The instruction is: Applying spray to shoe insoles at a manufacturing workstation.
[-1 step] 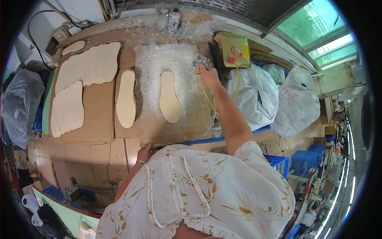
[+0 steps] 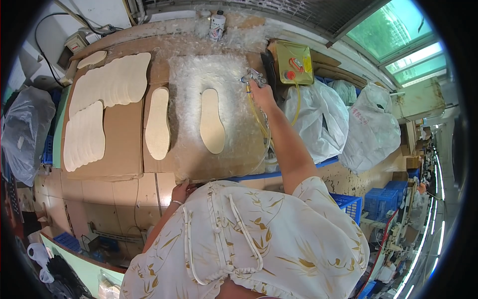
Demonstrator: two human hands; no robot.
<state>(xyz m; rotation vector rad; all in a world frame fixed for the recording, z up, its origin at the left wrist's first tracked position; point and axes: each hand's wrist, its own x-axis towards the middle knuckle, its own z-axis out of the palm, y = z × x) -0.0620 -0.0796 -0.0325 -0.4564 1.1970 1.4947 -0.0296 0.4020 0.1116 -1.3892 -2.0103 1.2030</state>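
Note:
My right hand (image 2: 262,93) is wrapped round a metal spray gun (image 2: 255,77) at the right side of the cardboard, with a yellowish hose (image 2: 255,113) hanging from it. Left of the gun, a single cream insole (image 2: 212,122) lies flat on the cardboard sheet (image 2: 239,162), whose middle is coated with whitish residue. At the sheet's near left corner my left hand (image 2: 183,191) is closed on the edge, its fingers partly hidden. Another insole, or a thin stack, (image 2: 158,124) lies further left. Overlapping rows of insoles (image 2: 112,79) spread over the far left cardboard.
A yellow-green can (image 2: 295,62) with a red cap and a tube stands at the back right. White plastic sacks (image 2: 318,119) bulge beside it. A spray can (image 2: 217,26) stands at the back. Blue crates (image 2: 381,202) sit at the right; a grey bag (image 2: 27,132) hangs at the left.

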